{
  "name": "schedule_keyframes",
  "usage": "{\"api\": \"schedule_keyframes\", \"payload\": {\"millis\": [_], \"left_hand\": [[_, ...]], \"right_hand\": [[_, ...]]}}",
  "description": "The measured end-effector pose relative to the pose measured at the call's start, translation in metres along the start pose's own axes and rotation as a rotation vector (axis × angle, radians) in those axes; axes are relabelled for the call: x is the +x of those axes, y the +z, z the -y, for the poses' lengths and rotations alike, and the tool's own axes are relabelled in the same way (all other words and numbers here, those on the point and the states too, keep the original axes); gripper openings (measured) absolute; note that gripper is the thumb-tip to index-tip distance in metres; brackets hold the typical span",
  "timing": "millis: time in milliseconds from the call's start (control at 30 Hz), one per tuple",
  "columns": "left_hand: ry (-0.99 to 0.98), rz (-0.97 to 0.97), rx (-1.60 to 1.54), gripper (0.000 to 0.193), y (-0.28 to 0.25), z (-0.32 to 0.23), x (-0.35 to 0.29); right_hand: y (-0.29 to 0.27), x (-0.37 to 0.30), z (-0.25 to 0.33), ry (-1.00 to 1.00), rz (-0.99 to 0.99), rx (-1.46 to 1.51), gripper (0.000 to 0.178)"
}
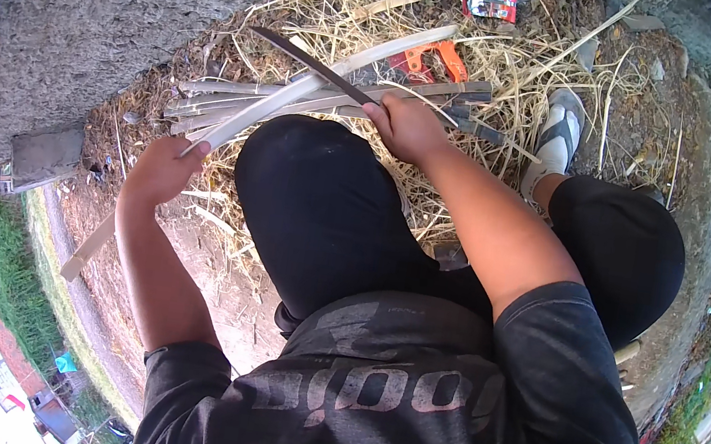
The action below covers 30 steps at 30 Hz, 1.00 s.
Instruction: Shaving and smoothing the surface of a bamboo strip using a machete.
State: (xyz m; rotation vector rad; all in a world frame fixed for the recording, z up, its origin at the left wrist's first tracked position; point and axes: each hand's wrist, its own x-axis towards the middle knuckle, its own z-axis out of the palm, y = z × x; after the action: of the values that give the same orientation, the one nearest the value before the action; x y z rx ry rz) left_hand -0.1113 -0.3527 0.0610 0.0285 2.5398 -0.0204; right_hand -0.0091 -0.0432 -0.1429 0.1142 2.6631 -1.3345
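Note:
My left hand [161, 169] grips a long pale bamboo strip [302, 87] that runs from lower left up to the upper right, across my knee. My right hand [410, 128] holds a dark-bladed knife [310, 63] whose blade points up and left and lies against the strip. Both hands work just above my black-trousered left knee [321, 208]. A bundle of flat pale strips [236, 101] lies on the ground beyond the knee, under the held strip.
Dry straw and shavings [505, 61] cover the ground ahead. An orange-handled tool [433, 58] and a small red packet [488, 3] lie in the straw. My grey shoe [559, 132] rests at right. A grey concrete wall [95, 4] stands at left.

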Motion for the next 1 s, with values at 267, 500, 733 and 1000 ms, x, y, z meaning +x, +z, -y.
{"api": "schedule_keyframes", "payload": {"millis": [267,500,733,1000], "left_hand": [[-0.017,0.179,-0.048,0.059,0.039,0.020,0.012],[-0.214,0.193,-0.360,0.047,0.027,0.048,0.007],[-0.270,0.244,-0.330,0.047,-0.002,0.088,-0.013],[-0.265,0.338,-0.324,0.048,0.024,0.088,0.001]], "right_hand": [[-0.006,0.000,-0.088,0.524,-0.150,-0.134,0.068],[-0.003,0.010,-0.043,0.304,-0.245,0.015,0.070],[0.004,0.010,-0.009,0.057,0.072,-0.029,0.061],[0.002,0.012,-0.032,0.287,0.077,-0.068,0.064]]}}
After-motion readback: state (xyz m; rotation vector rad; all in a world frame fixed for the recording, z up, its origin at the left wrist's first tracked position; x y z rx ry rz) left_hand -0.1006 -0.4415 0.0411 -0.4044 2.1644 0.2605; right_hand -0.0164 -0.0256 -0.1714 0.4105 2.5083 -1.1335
